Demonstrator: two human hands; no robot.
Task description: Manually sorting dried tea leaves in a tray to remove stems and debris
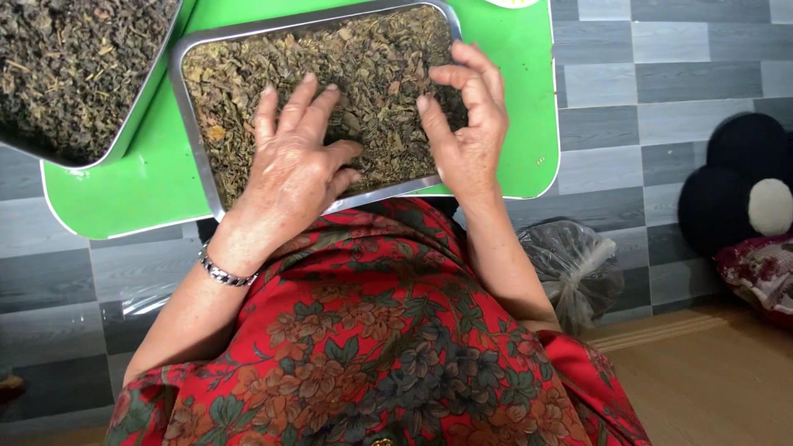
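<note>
A rectangular metal tray (195, 136) full of dried brownish-green leaves (363, 66) rests on a low green table (157, 186). My left hand (293, 169) lies palm down on the leaves at the tray's near side, fingers spread flat. My right hand (467, 116) is over the tray's right end, fingers curled with the thumb and forefinger close together; whether they pinch a leaf I cannot tell. A silver bracelet (221, 272) circles my left wrist.
A second metal tray (136, 107) of darker dried leaves sits at the upper left, overlapping the green table. A knotted clear plastic bag (578, 272) lies on the grey tiled floor at my right. A dark cushion (743, 182) is at the far right. My red flowered clothing (372, 347) fills the foreground.
</note>
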